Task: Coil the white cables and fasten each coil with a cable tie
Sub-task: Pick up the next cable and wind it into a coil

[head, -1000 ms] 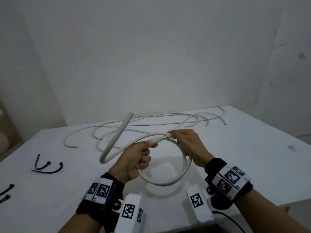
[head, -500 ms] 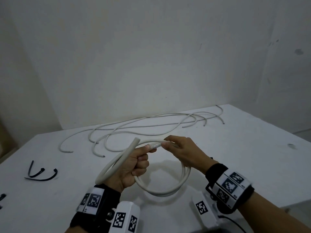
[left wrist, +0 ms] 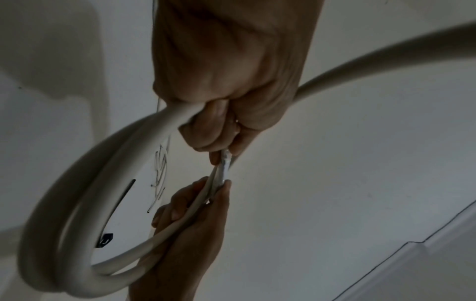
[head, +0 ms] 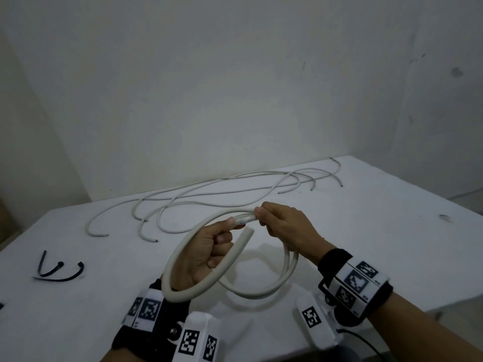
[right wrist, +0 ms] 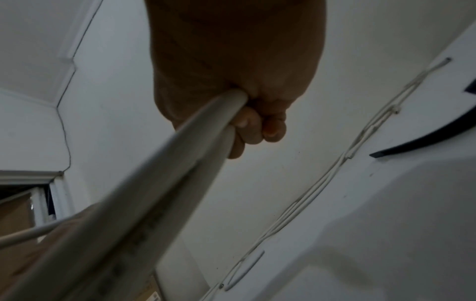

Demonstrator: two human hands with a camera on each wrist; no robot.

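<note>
- Above the near part of the white table (head: 366,231), both hands are holding one thick white cable (head: 261,293) that is curling into loops in the air.
- Left hand (head: 201,257) is clenching its fingers round the loops, with the thumb pressing a clear-wrapped stretch of the cable near the top; one loop is bulging out past the wrist, and a cut end (head: 249,231) is sticking up just beside the knuckles.
- Right hand (head: 285,226) is pinching the same stretch from the other side — thumb and forefinger tips are sitting close to the left thumb, the remaining fingers are curling round the strands running down the far side of the coil.
- Seen from the left wrist, two strands are lying side by side through the left fist and meeting the right hand's fingers (left wrist: 180,205) below.
- Farther back, thin white cables (head: 209,199) are sprawling uncoiled across the table toward the wall (head: 235,87).
- Off to the left, black cable ties (head: 60,273) are lying on the tabletop, well apart from the hands.
</note>
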